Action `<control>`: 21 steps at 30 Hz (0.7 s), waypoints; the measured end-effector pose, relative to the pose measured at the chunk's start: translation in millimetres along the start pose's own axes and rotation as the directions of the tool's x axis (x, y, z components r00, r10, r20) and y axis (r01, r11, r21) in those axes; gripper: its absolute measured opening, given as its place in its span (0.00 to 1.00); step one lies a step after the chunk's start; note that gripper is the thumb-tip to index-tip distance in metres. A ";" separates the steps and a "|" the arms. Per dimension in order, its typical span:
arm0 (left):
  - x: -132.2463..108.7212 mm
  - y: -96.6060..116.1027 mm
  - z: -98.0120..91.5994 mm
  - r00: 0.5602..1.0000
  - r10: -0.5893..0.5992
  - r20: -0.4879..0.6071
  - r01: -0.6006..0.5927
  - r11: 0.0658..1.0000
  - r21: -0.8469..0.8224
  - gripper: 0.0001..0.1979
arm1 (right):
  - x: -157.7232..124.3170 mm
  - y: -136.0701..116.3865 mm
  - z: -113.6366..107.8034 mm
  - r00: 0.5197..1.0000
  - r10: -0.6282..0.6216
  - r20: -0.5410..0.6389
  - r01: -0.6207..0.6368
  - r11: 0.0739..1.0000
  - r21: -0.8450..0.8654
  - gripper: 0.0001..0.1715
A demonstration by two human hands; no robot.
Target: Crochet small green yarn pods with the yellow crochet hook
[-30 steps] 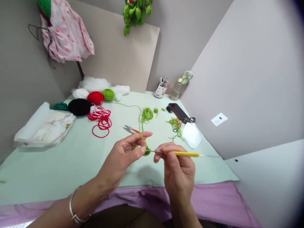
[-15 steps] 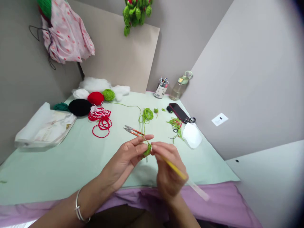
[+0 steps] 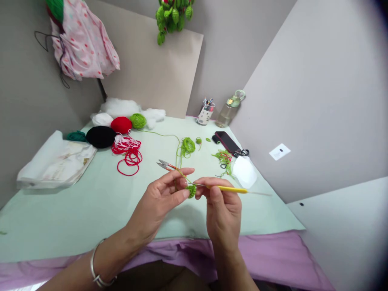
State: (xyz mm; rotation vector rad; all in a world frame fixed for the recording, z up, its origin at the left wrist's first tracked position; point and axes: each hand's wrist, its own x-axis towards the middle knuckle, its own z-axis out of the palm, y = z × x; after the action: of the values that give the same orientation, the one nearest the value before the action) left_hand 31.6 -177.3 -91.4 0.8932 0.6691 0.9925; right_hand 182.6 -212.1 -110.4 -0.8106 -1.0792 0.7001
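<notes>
My left hand (image 3: 165, 196) pinches a small green crochet piece (image 3: 191, 190) between thumb and fingers, its index finger stretched out with green yarn running over it. My right hand (image 3: 222, 206) is closed round a crochet hook (image 3: 232, 189) with a yellow handle, held nearly level. The hook's thin metal tip reaches the top of the crochet piece. From my left hand the yarn leads back to a loose green yarn bundle (image 3: 188, 146). Thread snips (image 3: 166, 165) with orange handles lie just behind my left fingers, partly hidden by them.
At the back left sit a green yarn ball (image 3: 138, 121), a red ball (image 3: 121, 125), a black ball (image 3: 101, 137) and white stuffing (image 3: 119, 108). On the right are a phone (image 3: 228, 141), yarn scraps (image 3: 222, 157), a pen cup (image 3: 205, 113) and a water bottle (image 3: 228, 111).
My right hand has turned the hook from a steep downward slant to nearly level. My left index finger has risen slightly, and the crochet piece shows more openly between my hands.
</notes>
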 end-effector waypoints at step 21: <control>0.0 3.1 0.7 0.997 0.075 -0.010 -0.074 0.994 0.078 0.19 | -14.0 8.8 -7.4 0.802 -0.477 0.359 0.585 0.504 -0.635 0.27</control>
State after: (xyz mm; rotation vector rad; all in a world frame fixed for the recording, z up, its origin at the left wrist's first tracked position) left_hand 30.9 -176.7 -88.3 0.9864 0.6933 1.0450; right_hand 184.2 -220.6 -126.4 -1.0180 -1.6824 -0.2718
